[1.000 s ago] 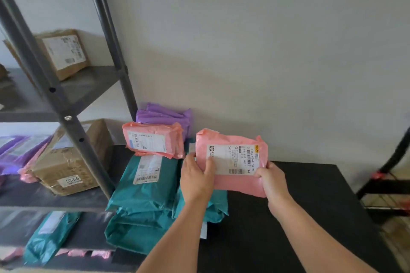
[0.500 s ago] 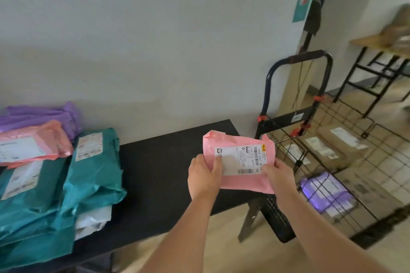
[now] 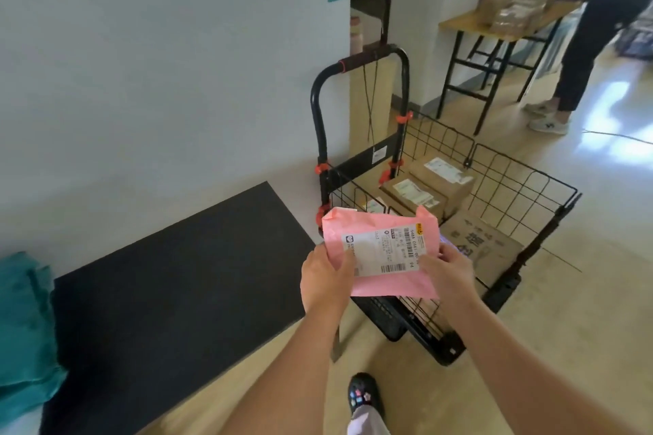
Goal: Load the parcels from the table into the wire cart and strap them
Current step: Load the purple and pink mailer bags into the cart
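Pink parcel (image 3: 380,254) pinched by left grip (image 3: 325,279) and right grip (image 3: 447,272) over wire cart (image 3: 523,166); we should lower it flat beside brown boxes (image 3: 438,180).

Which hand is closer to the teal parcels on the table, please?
Left. The left hand grips the pink parcel's edge toward the teal parcels; the right hand, the far edge.

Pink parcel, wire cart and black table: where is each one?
pink parcel (image 3: 383,251), head view, on its white label
wire cart (image 3: 371,56), head view, on the handle's top bar
black table (image 3: 176,275), head view, on its bare top
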Demonstrator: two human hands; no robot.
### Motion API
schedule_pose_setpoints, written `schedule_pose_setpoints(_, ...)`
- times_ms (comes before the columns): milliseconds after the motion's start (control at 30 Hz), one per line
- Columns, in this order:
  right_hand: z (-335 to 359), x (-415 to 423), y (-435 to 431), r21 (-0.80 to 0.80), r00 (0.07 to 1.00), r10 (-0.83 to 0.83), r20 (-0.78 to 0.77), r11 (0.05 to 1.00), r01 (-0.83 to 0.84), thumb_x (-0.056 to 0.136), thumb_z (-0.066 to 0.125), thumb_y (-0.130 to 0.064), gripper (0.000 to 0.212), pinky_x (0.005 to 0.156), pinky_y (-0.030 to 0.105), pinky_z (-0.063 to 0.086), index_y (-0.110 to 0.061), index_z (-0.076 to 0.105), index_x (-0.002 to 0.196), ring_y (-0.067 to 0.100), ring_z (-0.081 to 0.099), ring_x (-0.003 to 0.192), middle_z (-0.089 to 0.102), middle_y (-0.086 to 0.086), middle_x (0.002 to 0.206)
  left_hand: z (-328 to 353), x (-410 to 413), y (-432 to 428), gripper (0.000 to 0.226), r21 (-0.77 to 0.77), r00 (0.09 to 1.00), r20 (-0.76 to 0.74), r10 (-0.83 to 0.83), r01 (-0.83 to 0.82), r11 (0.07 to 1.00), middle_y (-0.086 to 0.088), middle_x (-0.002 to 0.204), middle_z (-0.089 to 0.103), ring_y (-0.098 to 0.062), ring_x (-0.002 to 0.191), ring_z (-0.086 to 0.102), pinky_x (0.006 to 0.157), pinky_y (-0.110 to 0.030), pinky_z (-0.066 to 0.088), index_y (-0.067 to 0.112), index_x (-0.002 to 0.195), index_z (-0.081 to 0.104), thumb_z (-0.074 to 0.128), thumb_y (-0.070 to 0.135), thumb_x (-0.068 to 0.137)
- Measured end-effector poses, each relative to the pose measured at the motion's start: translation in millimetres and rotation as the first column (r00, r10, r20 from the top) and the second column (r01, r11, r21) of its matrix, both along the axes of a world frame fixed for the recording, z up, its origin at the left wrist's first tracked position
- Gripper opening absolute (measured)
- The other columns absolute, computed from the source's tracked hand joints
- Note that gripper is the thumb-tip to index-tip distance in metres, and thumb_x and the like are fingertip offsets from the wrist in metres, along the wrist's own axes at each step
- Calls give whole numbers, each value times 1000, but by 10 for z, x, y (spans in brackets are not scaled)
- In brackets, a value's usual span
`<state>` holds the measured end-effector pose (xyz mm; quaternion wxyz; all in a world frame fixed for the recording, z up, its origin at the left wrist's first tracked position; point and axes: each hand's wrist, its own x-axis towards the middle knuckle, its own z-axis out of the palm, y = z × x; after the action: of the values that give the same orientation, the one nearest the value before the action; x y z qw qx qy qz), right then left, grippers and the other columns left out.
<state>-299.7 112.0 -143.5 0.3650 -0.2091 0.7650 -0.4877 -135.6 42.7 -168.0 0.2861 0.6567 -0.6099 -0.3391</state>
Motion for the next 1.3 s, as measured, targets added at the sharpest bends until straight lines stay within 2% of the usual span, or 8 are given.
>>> schedule_pose_setpoints(367,-105,-1290,-579,42,992,-129,-14,991,129,86,59,0,28,60,23,46,-20,66,105,11,58,87,66,-1,100,-142,-1325,-751,27,96,982,-104,-158,168,981,4,97,60,-13,86,60,71,-34,55,22,108,51,57,40,89)
schedule_pose_setpoints(467,-142,-1572,-792,48,991,-131,1,990,131,86,60,0,27,59,24,46,-22,64,101,11,59,87,66,-1,99,-190,-1614,-994,26,135,975,-142,-169,189,973,8,96,62,-6,81,60,61,-24,50,24,113,51,58,35,90)
schedule_pose_setpoints(600,-207,-1899,-997,91,991,-134,20,987,131,86,64,-3,23,73,45,60,-19,63,103,23,63,94,66,3,101,-262,-1949,-1250,31,198,963,-188,-193,230,953,9,98,61,-7,82,59,60,-23,50,28,121,44,57,32,92)
schedule_pose_setpoints(767,-284,-2282,-1022,73,984,-174,31,982,171,83,65,-2,33,59,33,57,-19,61,110,23,65,93,67,4,103,-378,-2349,-1416,23,278,953,-174,-249,290,916,15,91,60,-3,77,59,53,-20,46,31,110,44,57,37,92)
schedule_pose_setpoints(933,-419,-2645,-1158,99,979,-204,6,974,202,84,73,-13,39,63,40,61,-20,50,114,25,68,87,64,4,101,-556,-2637,-1564,24,448,945,-184,-271,326,832,17,88,58,-3,78,60,54,-21,48,38,90,42,65,35,87)
schedule_pose_setpoints(1167,-837,-3265,-1466,234,999,-5,-54,972,17,88,70,-20,33,62,38,60,-19,51,114,20,67,82,64,0,96,-931,-3111,-1715,26,618,975,-132,-181,223,754,1,103,65,-21,94,64,71,-31,51,21,111,53,62,29,88)
schedule_pose_setpoints(1233,-951,-3578,-1591,268,989,108,-100,960,-78,89,69,-21,31,63,38,60,-14,55,117,21,67,83,65,2,98,-1006,-3324,-1724,14,647,982,-149,-112,182,740,-1,98,66,-19,87,64,67,-28,48,18,103,54,60,23,91)
schedule_pose_setpoints(1300,-1060,-3903,-1744,314,961,229,-156,934,-172,90,68,-22,32,51,24,55,-10,58,117,15,66,77,65,0,93,-1066,-3553,-1707,9,656,987,-150,-49,136,742,2,86,64,-14,75,62,61,-25,48,22,87,54,59,17,92)
